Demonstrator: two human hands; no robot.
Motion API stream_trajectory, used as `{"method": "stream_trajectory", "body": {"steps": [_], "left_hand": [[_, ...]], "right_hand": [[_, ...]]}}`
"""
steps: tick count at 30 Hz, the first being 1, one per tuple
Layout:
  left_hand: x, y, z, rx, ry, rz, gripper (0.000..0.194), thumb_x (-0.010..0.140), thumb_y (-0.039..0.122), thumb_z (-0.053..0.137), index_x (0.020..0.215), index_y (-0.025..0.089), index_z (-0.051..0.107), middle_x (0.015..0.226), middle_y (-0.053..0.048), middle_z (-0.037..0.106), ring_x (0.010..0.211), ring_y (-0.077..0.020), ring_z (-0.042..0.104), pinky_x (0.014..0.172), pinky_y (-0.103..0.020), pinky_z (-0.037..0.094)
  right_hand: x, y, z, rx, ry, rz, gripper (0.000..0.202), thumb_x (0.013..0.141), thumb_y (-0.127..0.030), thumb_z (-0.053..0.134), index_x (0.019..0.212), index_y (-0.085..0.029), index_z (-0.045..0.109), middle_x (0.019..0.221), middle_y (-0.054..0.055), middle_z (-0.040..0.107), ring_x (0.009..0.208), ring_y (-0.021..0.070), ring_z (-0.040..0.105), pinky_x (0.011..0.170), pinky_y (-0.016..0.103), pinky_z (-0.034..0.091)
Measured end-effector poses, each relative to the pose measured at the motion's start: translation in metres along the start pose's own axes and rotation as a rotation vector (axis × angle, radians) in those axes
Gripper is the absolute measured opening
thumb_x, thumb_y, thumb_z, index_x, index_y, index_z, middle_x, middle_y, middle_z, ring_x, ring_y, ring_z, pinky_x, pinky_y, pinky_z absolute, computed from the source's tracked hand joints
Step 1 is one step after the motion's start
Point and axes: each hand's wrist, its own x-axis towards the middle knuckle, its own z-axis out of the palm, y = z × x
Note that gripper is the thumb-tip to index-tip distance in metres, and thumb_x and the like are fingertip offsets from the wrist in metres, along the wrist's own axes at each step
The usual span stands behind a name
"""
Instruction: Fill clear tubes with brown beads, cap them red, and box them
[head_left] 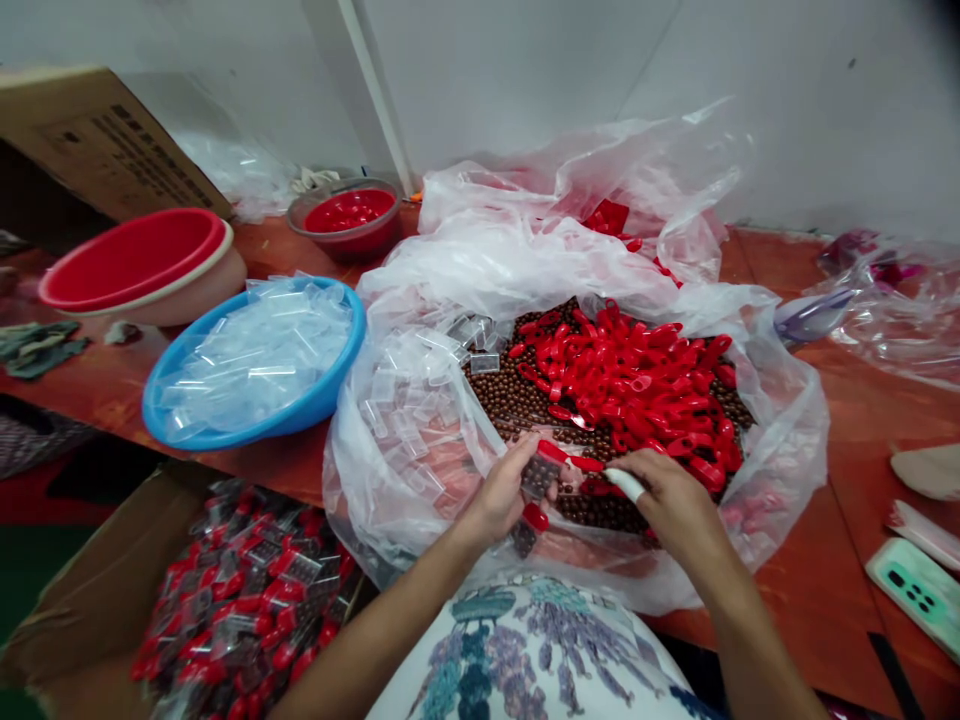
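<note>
My left hand (510, 490) is closed around a small clear plastic box (538, 478) filled with brown beads and topped by a red cap (553, 452). A second filled box with a red cap (535, 517) hangs by the same hand, just below the fingers. My right hand (667, 495), one digit wrapped in white, pinches the end of a narrow red plastic piece (586, 464) beside that first cap; whether the two are joined I cannot tell. Both hands are over a plastic-lined heap of brown beads (499, 398), with loose red caps (637, 385) piled on it.
Clear empty boxes (412, 385) lie on the plastic sheet (795, 400) at left. More fill a blue basin (356, 335). Red basins (142, 260) and a cardboard box (112, 140) stand behind. Capped boxes (255, 590) fill a carton below. A phone (915, 590) lies right.
</note>
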Motion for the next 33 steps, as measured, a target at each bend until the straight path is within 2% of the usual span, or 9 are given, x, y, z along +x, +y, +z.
{"method": "stream_trajectory", "body": {"steps": [2,6,9,12,15,21,26,30,33], "left_hand": [[0.001,-0.002,0.000,-0.011,-0.005,0.008,0.035,0.080,0.047,0.050,0.094,0.016,0.053,0.069,-0.003,0.065,0.046,-0.0107,0.055,0.037,-0.019,0.037],[0.002,-0.010,0.002,0.008,-0.024,0.046,0.035,0.081,0.046,0.051,0.101,0.018,0.052,0.068,0.000,0.063,0.047,-0.0104,0.054,0.040,-0.019,0.038],[0.003,-0.016,0.004,0.011,-0.028,0.089,0.040,0.080,0.047,0.053,0.107,0.017,0.053,0.072,0.000,0.063,0.052,-0.0097,0.054,0.049,-0.021,0.042],[0.003,-0.019,0.005,0.020,-0.029,0.061,0.053,0.082,0.058,0.043,0.113,0.016,0.053,0.070,-0.002,0.062,0.049,-0.0095,0.051,0.048,-0.021,0.039],[0.003,-0.021,0.005,0.067,-0.025,0.067,0.055,0.082,0.059,0.040,0.113,0.016,0.053,0.068,-0.002,0.059,0.049,-0.0090,0.049,0.047,-0.020,0.037],[-0.001,-0.023,0.005,0.124,0.041,0.145,0.037,0.084,0.044,0.046,0.111,0.018,0.052,0.069,0.002,0.052,0.052,-0.0081,0.047,0.045,-0.018,0.034],[-0.013,-0.028,0.001,0.133,0.059,0.193,0.039,0.085,0.040,0.042,0.119,0.021,0.046,0.066,0.003,0.049,0.047,-0.0070,0.042,0.042,-0.017,0.032],[-0.024,-0.023,-0.013,0.278,0.069,0.223,0.043,0.088,0.045,0.036,0.123,0.021,0.044,0.068,0.002,0.052,0.050,-0.0084,0.044,0.048,-0.020,0.037],[-0.034,-0.002,-0.032,0.538,0.037,0.270,0.049,0.091,0.047,0.023,0.118,0.018,0.050,0.075,-0.002,0.057,0.064,-0.0127,0.053,0.063,-0.025,0.044]], "right_hand": [[-0.006,-0.004,0.006,0.085,-0.033,0.034,0.023,0.084,-0.022,0.047,0.095,-0.026,0.067,0.091,0.003,0.067,0.084,0.0204,0.062,0.074,0.032,0.049],[-0.005,-0.026,0.018,0.128,0.080,-0.013,0.031,0.086,-0.028,0.046,0.115,-0.021,0.057,0.104,0.008,0.064,0.096,0.0225,0.059,0.082,0.034,0.047],[-0.001,-0.041,0.023,0.002,0.027,-0.153,0.060,0.082,-0.036,0.055,0.135,-0.017,0.036,0.114,0.012,0.058,0.101,0.0267,0.054,0.085,0.039,0.045],[-0.001,-0.051,0.028,-0.093,-0.006,-0.250,0.077,0.077,-0.040,0.060,0.140,-0.015,0.025,0.122,0.013,0.053,0.106,0.0283,0.050,0.090,0.042,0.043],[-0.002,-0.054,0.034,-0.181,0.039,-0.273,0.074,0.077,-0.038,0.059,0.138,-0.014,0.027,0.124,0.015,0.051,0.108,0.0291,0.049,0.091,0.043,0.040],[0.000,-0.049,0.045,-0.292,0.113,-0.409,0.053,0.077,-0.038,0.056,0.120,-0.007,0.046,0.108,0.018,0.058,0.097,0.0296,0.052,0.083,0.043,0.043],[0.000,-0.048,0.054,-0.291,0.114,-0.547,0.050,0.076,-0.033,0.056,0.117,-0.006,0.047,0.107,0.019,0.058,0.099,0.0300,0.052,0.083,0.043,0.043],[0.000,-0.056,0.058,-0.209,0.084,-0.561,0.053,0.075,-0.034,0.058,0.120,-0.009,0.045,0.110,0.017,0.057,0.101,0.0290,0.052,0.085,0.042,0.042],[-0.001,-0.065,0.057,-0.129,-0.002,-0.485,0.061,0.075,-0.040,0.060,0.125,-0.012,0.042,0.116,0.016,0.054,0.107,0.0288,0.049,0.091,0.044,0.039]]}}
